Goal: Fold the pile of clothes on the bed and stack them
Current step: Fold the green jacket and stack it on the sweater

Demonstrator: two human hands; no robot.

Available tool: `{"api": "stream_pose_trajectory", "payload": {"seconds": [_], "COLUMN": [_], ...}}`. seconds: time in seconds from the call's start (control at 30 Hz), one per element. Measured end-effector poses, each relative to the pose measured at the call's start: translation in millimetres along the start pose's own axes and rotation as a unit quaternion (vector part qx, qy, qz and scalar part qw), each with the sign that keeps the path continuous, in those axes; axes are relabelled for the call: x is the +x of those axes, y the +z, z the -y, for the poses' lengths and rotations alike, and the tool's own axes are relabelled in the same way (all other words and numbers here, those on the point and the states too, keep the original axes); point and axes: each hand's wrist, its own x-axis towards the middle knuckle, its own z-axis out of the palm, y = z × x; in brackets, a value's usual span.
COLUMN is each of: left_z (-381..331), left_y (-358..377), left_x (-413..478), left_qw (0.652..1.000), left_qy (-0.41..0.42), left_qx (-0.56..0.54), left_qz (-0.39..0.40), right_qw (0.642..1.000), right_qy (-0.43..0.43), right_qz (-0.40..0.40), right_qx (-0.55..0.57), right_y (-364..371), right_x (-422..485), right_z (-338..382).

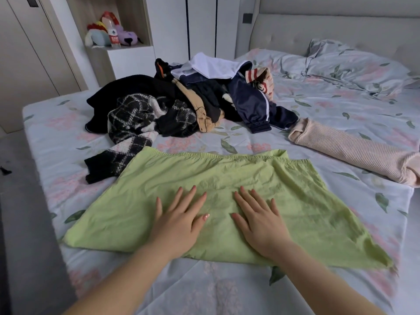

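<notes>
A light green garment (pixel 295 201) with an elastic band along its far edge lies spread flat on the bed (pixel 341 123) in front of me. My left hand (pixel 179 221) presses flat on its middle with fingers spread. Beside it, my right hand (pixel 259 219) also lies flat on the green cloth, fingers straight. Behind the green garment sits a jumbled pile of clothes (pixel 181 101): black knits, a black-and-white checked piece, a navy jacket, a white item, a tan piece. A pink ribbed garment (pixel 350 151) lies to the right, partly folded lengthwise.
The bed's left edge (pixel 34 123) drops to the floor. A pillow (pixel 354 62) and padded headboard (pixel 329 30) stand at the back right. A shelf with plush toys (pixel 109 32) and a bottle is at the back left, next to wardrobe doors.
</notes>
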Motion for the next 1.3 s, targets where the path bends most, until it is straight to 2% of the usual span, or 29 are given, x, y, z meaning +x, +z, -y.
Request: {"api": "stream_pose_trajectory", "payload": {"seconds": [0.1,0.3,0.5,0.57,0.67,0.77,0.8,0.87,0.97,1.03,1.2,1.3], "left_z": [1,13,37,55,94,142,155,171,174,172,170,168], "left_y": [12,14,-6,-16,-37,-55,-58,-58,-53,-53,-66,-68], "left_x": [2,2,-6,-14,-28,-41,-46,-53,-57,-59,-63,-62], "left_qw": [0.998,0.994,0.987,0.985,0.968,0.932,0.916,0.891,0.852,0.817,0.767,0.785], "left_qy": [-0.043,-0.092,-0.13,-0.152,-0.238,-0.36,-0.399,-0.446,-0.442,-0.446,-0.439,-0.418], "left_qx": [0.003,0.011,-0.008,-0.037,-0.082,0.012,0.008,-0.076,-0.28,-0.365,-0.468,-0.457], "left_qz": [0.045,0.051,0.096,0.074,0.011,0.033,0.042,0.038,0.018,0.002,0.003,0.021], "right_qw": [0.999,0.996,0.991,0.991,0.993,0.997,0.997,0.997,0.996,0.995,0.996,0.995], "right_qy": [-0.011,-0.006,-0.022,-0.024,-0.023,-0.032,-0.036,-0.045,-0.055,-0.055,-0.048,-0.052], "right_qz": [0.039,0.088,0.127,0.131,0.11,0.073,0.066,0.064,0.076,0.083,0.08,0.079], "right_qx": [-0.011,0.008,0.025,0.028,0.027,0.016,0.013,0.009,0.001,-0.004,0.01,0.012], "right_y": [3,-12,-20,-22,-26,-25,-24,-21,-16,-13,-14,-15], "right_x": [7,6,11,11,8,6,7,7,6,6,5,3], "right_z": [-5,-41,-51,-51,-49,-39,-36,-29,-23,-20,-18,-15]}}
